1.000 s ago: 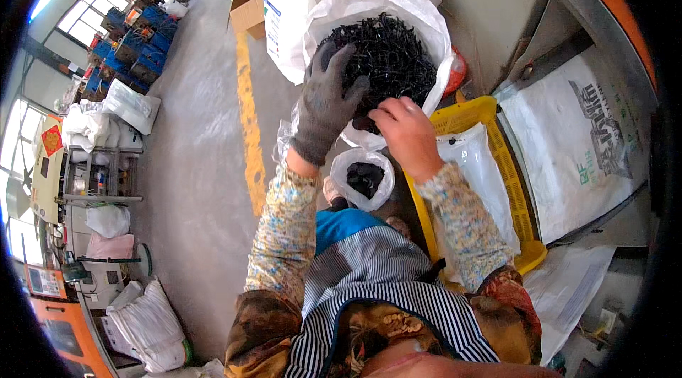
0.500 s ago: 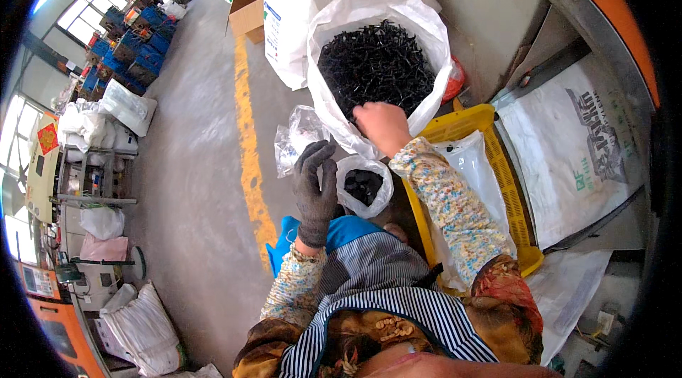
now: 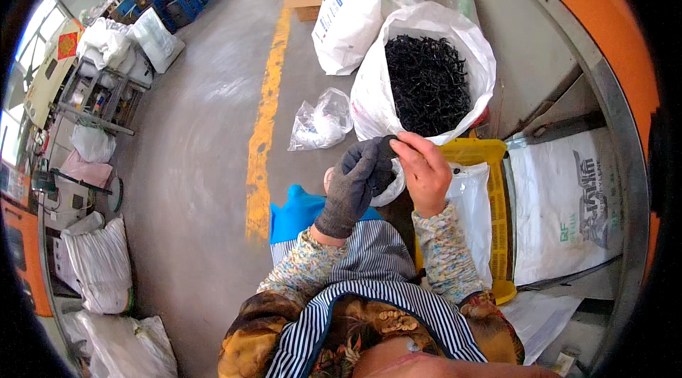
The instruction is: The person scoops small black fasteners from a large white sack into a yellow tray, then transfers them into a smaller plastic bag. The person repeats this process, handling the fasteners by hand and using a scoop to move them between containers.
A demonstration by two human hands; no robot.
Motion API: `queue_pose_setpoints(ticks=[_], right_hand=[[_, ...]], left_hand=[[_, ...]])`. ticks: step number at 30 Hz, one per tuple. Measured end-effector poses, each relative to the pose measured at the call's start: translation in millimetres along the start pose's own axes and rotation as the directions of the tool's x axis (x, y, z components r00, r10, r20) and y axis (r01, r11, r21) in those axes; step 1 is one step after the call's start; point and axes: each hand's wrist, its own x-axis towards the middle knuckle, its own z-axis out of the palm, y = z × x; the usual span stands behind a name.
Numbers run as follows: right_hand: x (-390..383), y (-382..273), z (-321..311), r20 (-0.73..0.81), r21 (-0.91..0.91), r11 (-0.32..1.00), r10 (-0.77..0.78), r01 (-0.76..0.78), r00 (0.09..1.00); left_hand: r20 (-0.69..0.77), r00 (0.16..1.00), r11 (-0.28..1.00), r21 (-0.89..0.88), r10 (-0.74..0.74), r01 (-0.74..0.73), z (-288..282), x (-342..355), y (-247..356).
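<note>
The gloved left hand (image 3: 354,182) and the bare right hand (image 3: 425,173) meet at the fingertips, with a small black piece (image 3: 386,146) between them. The right thumb and forefinger pinch its edge; the left fingers curl about its other side, though whether they grip it is not possible to say. Just beyond the hands stands a large white sack (image 3: 371,104) holding a tangle of thin black strips (image 3: 428,85). Directly below the fingertips sits a small white bag (image 3: 389,195); right of the right hand lies a yellow perforated crate (image 3: 501,214), and beyond the left hand a clear plastic bag (image 3: 323,122).

A slack pinch, or slippage against the glove fabric, could drop the piece; were it to fall among the strips, its matching colour could hide it. A low sweep of either hand could tip the small bag.

The piece's outline merges with the dark glove. The left hand conceals much of the small bag; the right forearm covers part of the crate.
</note>
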Motion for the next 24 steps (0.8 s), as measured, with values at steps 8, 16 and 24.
queue_pose_setpoints(ticks=[8,16,24], right_hand=[[-8.7,-34.3,16.4,0.241,0.610,0.635,0.421,-0.474,0.874],[-13.9,-54.4,30.4,0.440,0.675,0.329,0.539,-0.661,0.718],[-25.1,-50.8,31.7,0.416,0.635,0.346,0.601,-0.691,0.683]], left_hand=[[-0.045,0.975,0.955,0.216,0.217,-0.203,-19.0,-23.3,14.3],[-0.136,0.958,0.947,0.237,0.251,-0.215,-43.4,-36.2,19.4],[-0.109,0.974,0.942,0.294,0.199,-0.159,-43.0,-43.7,12.1]])
